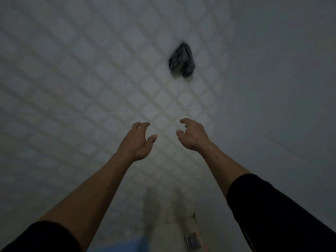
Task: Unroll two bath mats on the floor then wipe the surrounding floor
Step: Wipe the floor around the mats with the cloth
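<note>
Both hands, the left hand (139, 140) and right hand (192, 136), reach loose-fingered and empty toward the dark bundle (181, 62) on the tiled floor (72, 88) beyond them; dim, blurred sight risks a fumbled grab.

Both bare forearms reach forward from dark sleeves. The left hand (137, 140) and right hand (192, 134) hover near each other, fingers loosely curled and seemingly holding nothing, though the picture is blurred.
</note>
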### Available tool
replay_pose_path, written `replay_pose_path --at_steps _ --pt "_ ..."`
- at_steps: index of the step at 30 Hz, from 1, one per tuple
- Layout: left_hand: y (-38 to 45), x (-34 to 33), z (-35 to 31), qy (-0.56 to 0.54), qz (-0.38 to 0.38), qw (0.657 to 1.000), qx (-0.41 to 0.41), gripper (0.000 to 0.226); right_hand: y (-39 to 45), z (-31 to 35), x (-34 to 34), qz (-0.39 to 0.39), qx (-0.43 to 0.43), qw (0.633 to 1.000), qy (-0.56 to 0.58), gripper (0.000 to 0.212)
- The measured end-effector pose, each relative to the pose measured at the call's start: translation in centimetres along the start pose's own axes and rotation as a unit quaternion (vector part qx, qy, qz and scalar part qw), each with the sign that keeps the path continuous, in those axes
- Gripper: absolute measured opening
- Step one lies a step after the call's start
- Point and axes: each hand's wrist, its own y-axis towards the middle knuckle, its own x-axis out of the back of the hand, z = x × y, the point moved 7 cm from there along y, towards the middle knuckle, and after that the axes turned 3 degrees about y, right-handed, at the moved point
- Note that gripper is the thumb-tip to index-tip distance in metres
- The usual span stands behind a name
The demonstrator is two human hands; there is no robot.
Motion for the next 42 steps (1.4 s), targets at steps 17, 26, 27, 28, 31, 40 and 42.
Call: replay_pose_path --at_steps 17,26,27,28,31,40,42 --pt "19.5 2.0 -4.0 0.002 -0.058 0.997 -0.041 0.066 17.9 -0.4 7.0 -0.101 0.022 0.994 -0.016 0.057" --pt "32.6 2.1 -7.7 0.011 -0.109 0.994 -0.026 0.072 31.8 -0.9 10.3 -0.149 0.055 0.986 0.051 0.056" --pt "33.9 1.9 -8.1 0.017 -0.113 0.993 -0.025 0.074 33.1 -1.0 10.5 -0.153 0.058 0.985 0.057 0.058" --pt "35.0 1.8 -8.4 0.022 -0.117 0.993 -0.024 0.075 34.1 -1.1 10.5 -0.155 0.059 0.984 0.062 0.061" --pt "38.0 1.2 -9.4 0.030 -0.131 0.991 -0.022 0.078 37.4 -2.1 10.2 -0.145 0.053 0.985 0.079 0.077" --pt "42.9 -0.7 -10.5 0.008 -0.182 0.983 0.002 0.052 42.6 -3.9 9.5 -0.180 0.051 0.973 0.137 0.031" --pt "43.5 -0.6 -10.6 0.010 -0.200 0.979 0.019 0.033 43.0 -3.7 9.6 -0.194 0.069 0.969 0.134 0.010"
